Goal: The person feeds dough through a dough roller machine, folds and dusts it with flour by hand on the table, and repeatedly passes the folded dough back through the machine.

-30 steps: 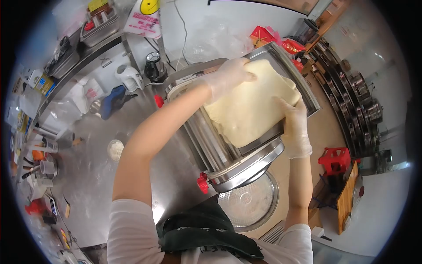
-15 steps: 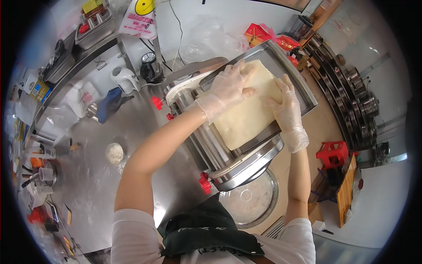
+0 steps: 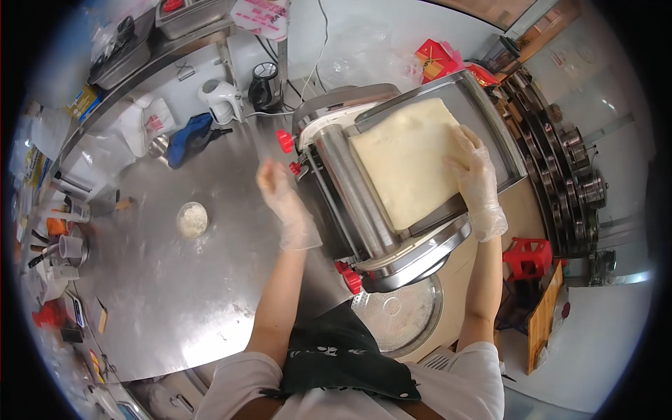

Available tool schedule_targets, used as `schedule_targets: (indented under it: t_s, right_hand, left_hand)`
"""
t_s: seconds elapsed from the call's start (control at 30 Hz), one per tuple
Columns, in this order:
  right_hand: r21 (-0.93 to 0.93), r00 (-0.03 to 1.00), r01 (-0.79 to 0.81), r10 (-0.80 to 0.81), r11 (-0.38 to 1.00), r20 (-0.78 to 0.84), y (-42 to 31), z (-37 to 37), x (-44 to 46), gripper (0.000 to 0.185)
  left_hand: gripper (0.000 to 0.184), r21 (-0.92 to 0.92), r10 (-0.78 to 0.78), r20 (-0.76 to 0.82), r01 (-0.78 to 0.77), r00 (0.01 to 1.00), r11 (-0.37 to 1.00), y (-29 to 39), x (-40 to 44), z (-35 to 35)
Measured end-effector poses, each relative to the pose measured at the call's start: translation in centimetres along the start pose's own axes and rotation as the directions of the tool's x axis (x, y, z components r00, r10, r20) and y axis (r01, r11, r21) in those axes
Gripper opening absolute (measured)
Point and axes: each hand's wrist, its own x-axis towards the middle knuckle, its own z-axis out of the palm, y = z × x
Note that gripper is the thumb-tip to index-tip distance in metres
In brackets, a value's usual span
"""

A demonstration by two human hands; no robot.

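Note:
A pale, flat sheet of dough [image 3: 409,161] lies on the feed tray of a dough sheeter [image 3: 353,196], its left edge against the steel roller. My right hand [image 3: 477,175], in a clear plastic glove, grips the sheet's right edge, with the thumb side on the dough; some of its fingers are hidden. My left hand [image 3: 281,194], gloved too and slightly blurred, is in the air over the steel table, left of the sheeter and near its red knobs [image 3: 285,141]. Its fingers are loosely curled and slightly apart, with nothing visible in them.
A small bowl of white flour [image 3: 192,220] stands on the steel table [image 3: 161,294]. A blue cloth-like item [image 3: 189,140] and a white hand mixer [image 3: 220,100] are at the back. A round metal tray [image 3: 402,315] sits below the sheeter, and a red stool [image 3: 527,257] stands at the right.
My left hand has come off the dough and moved left over the table. My right hand stays at the sheet's right edge. The whole view has shifted slightly.

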Motion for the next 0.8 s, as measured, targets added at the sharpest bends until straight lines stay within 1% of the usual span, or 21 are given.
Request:
schedule_targets:
  t_s: [0.03,0.07,0.1,0.13,0.23,0.43,0.53,0.63,0.73,0.8]
  right_hand:
    - [0.007,1.000,-0.013,0.013,1.000,0.006,-0.4,-0.1,-0.1,0.059]
    - [0.012,1.000,-0.025,0.025,1.000,0.011,-0.8,-0.1,-0.1,0.059]
    - [0.005,1.000,-0.018,0.018,1.000,0.011,-0.9,-0.1,-0.2,0.059]
    - [-0.002,1.000,-0.012,0.012,1.000,0.011,-1.0,0.0,-0.2,0.059]
    - [-0.056,1.000,0.018,-0.017,0.998,0.015,-1.3,0.1,-0.3,0.058]
    - [-0.083,1.000,0.008,-0.007,0.997,0.008,-2.2,0.6,-0.7,0.060]
    - [-0.095,1.000,0.018,-0.018,0.995,0.000,-2.1,1.1,-1.0,0.060]
    - [-0.107,1.000,0.025,-0.025,0.994,0.002,-2.5,1.3,-1.1,0.061]
    - [-0.147,0.999,0.043,-0.042,0.988,0.010,-2.6,1.4,-1.3,0.064]
    - [-0.161,0.999,0.045,-0.044,0.986,0.010,-2.7,1.4,-1.4,0.066]
  left_hand:
    - [0.031,0.094,-0.243,0.043,0.238,0.969,0.967,-2.8,0.1,-2.0]
    - [0.034,0.191,-0.475,0.064,0.457,0.878,0.869,-6.0,0.2,-3.9]
    - [0.041,0.080,-0.664,0.265,0.670,0.699,0.738,-9.5,0.1,-5.5]
    - [0.047,0.023,-0.748,0.477,0.844,0.462,0.536,-11.7,-0.2,-6.3]
    - [0.050,-0.034,-0.722,0.644,0.953,0.252,0.302,-12.6,-1.5,-4.7]
    - [0.060,-0.095,-0.609,0.714,0.909,0.347,0.407,-10.5,-3.1,-3.9]
    - [0.052,-0.206,-0.560,0.737,0.915,0.378,0.346,-10.6,-3.5,-4.6]
    - [0.048,-0.112,-0.525,0.745,0.853,0.411,0.509,-12.0,-3.0,-6.5]
    - [0.045,-0.149,-0.517,0.722,0.832,0.460,0.534,-10.3,-3.3,-6.3]
    - [0.046,-0.134,-0.579,0.661,0.834,0.478,0.535,-9.4,-3.5,-6.1]
